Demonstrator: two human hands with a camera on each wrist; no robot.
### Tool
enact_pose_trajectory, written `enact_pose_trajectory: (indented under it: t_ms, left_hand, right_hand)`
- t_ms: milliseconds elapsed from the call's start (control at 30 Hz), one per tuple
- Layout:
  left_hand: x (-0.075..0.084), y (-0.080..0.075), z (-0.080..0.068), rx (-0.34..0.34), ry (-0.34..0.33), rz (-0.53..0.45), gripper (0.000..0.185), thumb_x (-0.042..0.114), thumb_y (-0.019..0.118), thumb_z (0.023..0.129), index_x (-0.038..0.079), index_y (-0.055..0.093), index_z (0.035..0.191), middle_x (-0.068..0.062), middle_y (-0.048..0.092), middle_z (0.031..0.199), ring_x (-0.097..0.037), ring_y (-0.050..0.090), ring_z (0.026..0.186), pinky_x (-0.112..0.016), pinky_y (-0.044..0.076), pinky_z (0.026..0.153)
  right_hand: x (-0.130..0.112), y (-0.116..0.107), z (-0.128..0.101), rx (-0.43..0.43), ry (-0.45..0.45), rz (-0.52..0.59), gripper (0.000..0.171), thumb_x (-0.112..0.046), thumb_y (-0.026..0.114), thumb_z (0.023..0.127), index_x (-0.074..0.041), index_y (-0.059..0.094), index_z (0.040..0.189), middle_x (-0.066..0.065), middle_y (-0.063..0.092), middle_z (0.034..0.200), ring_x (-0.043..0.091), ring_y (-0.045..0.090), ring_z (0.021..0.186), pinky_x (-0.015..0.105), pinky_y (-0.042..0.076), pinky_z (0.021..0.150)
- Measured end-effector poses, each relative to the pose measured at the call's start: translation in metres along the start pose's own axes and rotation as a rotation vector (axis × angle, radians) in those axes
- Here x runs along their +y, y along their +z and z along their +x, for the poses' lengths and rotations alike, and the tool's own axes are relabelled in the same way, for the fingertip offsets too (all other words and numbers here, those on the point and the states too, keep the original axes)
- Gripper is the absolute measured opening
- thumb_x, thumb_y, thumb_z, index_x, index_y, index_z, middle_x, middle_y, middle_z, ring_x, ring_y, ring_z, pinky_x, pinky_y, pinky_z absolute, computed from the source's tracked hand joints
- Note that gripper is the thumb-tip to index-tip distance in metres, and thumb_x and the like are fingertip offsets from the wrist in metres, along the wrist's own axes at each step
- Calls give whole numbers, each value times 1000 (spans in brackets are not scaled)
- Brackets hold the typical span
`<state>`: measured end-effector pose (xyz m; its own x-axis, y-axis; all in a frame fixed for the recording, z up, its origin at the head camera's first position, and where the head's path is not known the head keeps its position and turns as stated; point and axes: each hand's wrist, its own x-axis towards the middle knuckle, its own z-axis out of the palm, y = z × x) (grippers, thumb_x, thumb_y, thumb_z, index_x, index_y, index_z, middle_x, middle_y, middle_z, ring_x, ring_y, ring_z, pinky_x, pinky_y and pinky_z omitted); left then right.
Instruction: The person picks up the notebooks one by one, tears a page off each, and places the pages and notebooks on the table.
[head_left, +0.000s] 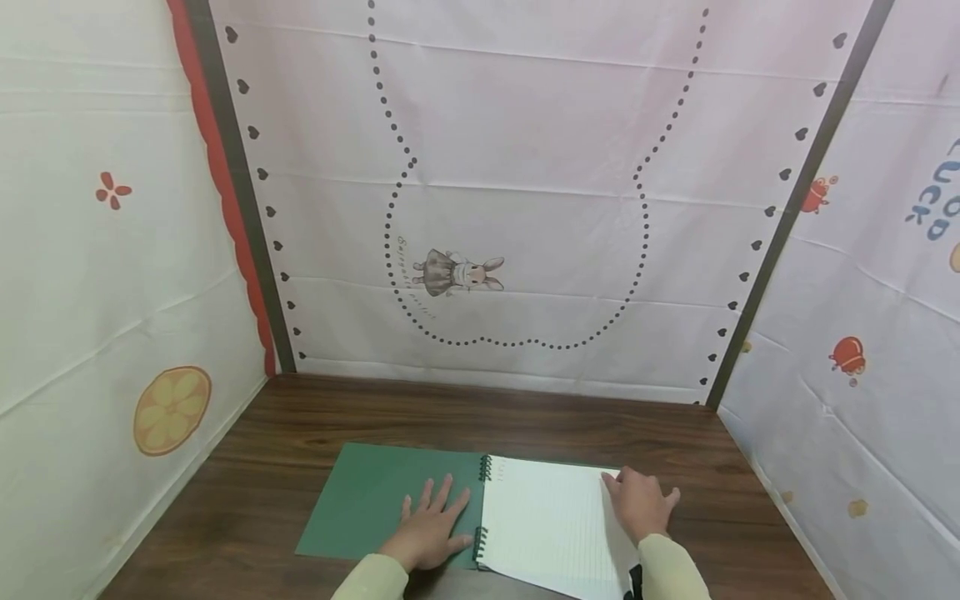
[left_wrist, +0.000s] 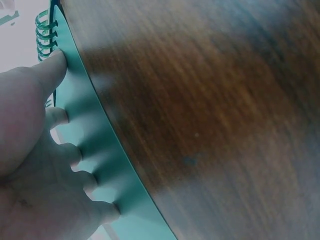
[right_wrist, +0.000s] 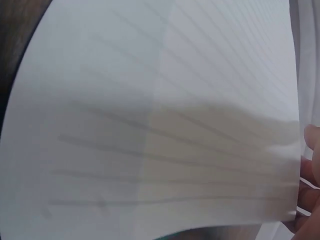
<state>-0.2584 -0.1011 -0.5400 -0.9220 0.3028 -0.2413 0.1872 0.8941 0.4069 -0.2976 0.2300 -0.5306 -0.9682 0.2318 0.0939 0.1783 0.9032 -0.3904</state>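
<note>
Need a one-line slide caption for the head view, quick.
Left hand pressing flat on green cover of an open spiral notebook; right hand at the lined page's edge.

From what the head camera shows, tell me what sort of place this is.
Probably a small desk booth screened off for recording: a wooden table, printed cloth walls on three sides with a rabbit print, and an open notebook under both hands.

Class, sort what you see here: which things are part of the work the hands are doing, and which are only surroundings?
In the work:
spiral notebook
green cover, pressed flat by left hand
lined page, lifted at its edge by right hand

Only surroundings:
wooden table
printed cloth backdrop
</note>
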Motion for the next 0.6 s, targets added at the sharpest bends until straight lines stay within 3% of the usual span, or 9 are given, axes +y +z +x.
enact_pose_trajectory:
  t_ms: [367, 500, 600]
  left_hand:
    - [2, -2, -1, -1, -15, 6, 69, 49, 59, 91, 18, 38, 149, -16, 18, 162, -47, 11, 148, -74, 9, 109]
    - [3, -3, -2, 0, -13, 4, 69, 49, 59, 91, 18, 38, 149, -16, 17, 162, -47, 11, 148, -74, 9, 110]
    - [4, -4, -3, -1, -12, 0, 69, 48, 59, 91, 17, 38, 149, -16, 17, 162, -47, 10, 147, -74, 8, 109]
  right_hand:
    - [20, -10, -3, -43, 66, 45, 45, -42, 58, 95, 0, 70, 104, 23, 70, 110, 44, 63, 105, 77, 18, 101]
    - [25, -14, -5, -41, 67, 43, 45, -42, 58, 94, 0, 70, 104, 22, 71, 107, 43, 64, 102, 77, 20, 100]
    - [30, -16, -6, -33, 64, 59, 43, -41, 59, 94, 1, 68, 95, 18, 71, 89, 36, 65, 86, 75, 24, 97]
